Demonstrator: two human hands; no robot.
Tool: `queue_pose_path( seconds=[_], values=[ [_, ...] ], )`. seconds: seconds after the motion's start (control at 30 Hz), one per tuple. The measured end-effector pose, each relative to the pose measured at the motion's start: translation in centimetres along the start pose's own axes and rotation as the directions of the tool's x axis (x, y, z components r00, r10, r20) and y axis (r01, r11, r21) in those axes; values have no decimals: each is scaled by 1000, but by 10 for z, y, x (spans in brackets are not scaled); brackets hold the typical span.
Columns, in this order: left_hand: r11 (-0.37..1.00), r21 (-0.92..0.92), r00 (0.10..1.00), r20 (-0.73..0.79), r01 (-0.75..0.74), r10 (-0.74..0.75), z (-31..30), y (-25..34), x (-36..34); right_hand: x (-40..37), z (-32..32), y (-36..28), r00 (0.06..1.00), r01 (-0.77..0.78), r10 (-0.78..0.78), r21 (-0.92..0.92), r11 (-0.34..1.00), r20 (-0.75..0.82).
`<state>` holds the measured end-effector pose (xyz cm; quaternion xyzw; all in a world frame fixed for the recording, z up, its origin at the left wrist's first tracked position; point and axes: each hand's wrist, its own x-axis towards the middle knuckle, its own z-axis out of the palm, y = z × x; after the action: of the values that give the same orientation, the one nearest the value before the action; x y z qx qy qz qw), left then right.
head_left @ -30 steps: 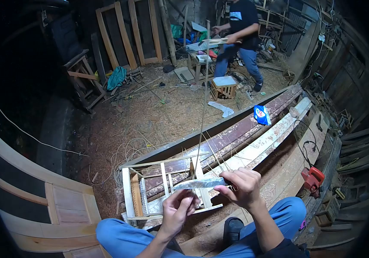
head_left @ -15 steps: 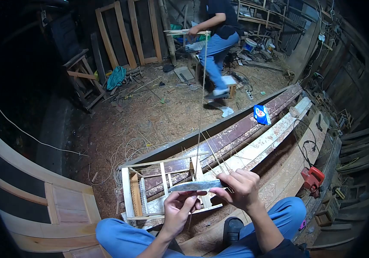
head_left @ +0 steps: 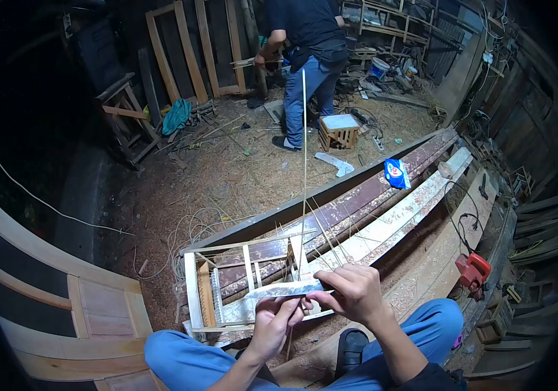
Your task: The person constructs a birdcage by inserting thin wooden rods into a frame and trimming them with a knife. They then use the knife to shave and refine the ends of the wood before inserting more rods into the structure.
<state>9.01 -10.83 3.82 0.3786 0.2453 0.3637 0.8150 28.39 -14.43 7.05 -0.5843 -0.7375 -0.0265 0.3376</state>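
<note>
My right hand [head_left: 354, 294] is wrapped round the handle of a knife, whose broad grey blade [head_left: 285, 289] points left. Under the blade, my left hand [head_left: 276, 326] pinches a long thin strip [head_left: 304, 163] that rises nearly upright in front of me. The right thumb also rests close to the strip, just below the blade. Right behind both hands lies a light wooden frame [head_left: 191, 293] with slats and a toothed wooden piece [head_left: 207, 300] inside it.
A co-worker [head_left: 308, 65] stands beyond, near a small wooden crate [head_left: 339, 132]. Long planks [head_left: 383, 225] run to the back right, with a blue packet [head_left: 395, 174] on them. A red tool [head_left: 473, 270] lies at right, a panelled wooden piece [head_left: 106, 309] at left.
The knife and my right hand have moved slightly left and down. The strip stands more upright. The co-worker has stepped left and turned away, uncovering the crate.
</note>
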Motion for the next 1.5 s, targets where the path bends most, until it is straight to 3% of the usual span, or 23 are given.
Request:
queue_pose_path(
  seconds=[0.17, 0.37, 0.6, 0.77, 0.83, 0.9, 0.97, 1.0, 1.03, 1.13, 1.23, 1.37, 1.5],
  values=[
    [994, -83, 995, -51, 78, -82, -3, 2, -3, -3, 8, -6, 999, 18, -19, 53, 998, 30],
    [986, 68, 989, 1, 150, -150, -2, 10, -6, 0, -2, -4, 997, 72, -73, 10, 997, 24],
    [970, 237, 998, 18, -61, 58, 5, 10, -7, 4, -9, -1, 998, 63, -63, -21, 998, 8],
    [958, 281, 998, 21, -55, 51, 2, 15, -2, 7, -16, 6, 998, 38, -44, -107, 994, -48],
    [955, 292, 998, 29, -53, 47, 3, 16, -3, 2, -17, 24, 994, -38, 27, -106, 994, -103],
    [954, 296, 999, 22, -51, 46, 9, 18, -7, 7, -26, 44, 898, -312, 272, -65, 948, -344],
    [962, 271, 1000, 18, -24, 19, 9, 16, -8, 12, -41, 48, 814, -373, 327, -2, 928, -480],
    [974, 226, 1000, 7, 6, -8, 7, 16, -7, 10, -44, 49, 831, -337, 280, -34, 941, -481],
    [983, 179, 999, -8, 33, -32, 4, 17, -7, 2, -40, 49, 869, -331, 288, -41, 943, -402],
    [999, 37, 996, -86, 4, 0, -4, 15, -1, -1, -17, 24, 978, -79, 62, -81, 994, -197],
    [998, 17, 991, -115, -68, 70, -2, 6, -1, 2, -1, -2, 1000, 17, -19, -93, 996, -16],
    [998, -56, 991, -131, -23, 15, -5, 7, -3, 5, 6, -7, 1000, -1, 0, -15, 1000, -17],
    [1000, -6, 986, -167, -6, 5, -8, 2, -2, 2, 7, -6, 1000, -6, 6, 6, 1000, 11]
  ],
)
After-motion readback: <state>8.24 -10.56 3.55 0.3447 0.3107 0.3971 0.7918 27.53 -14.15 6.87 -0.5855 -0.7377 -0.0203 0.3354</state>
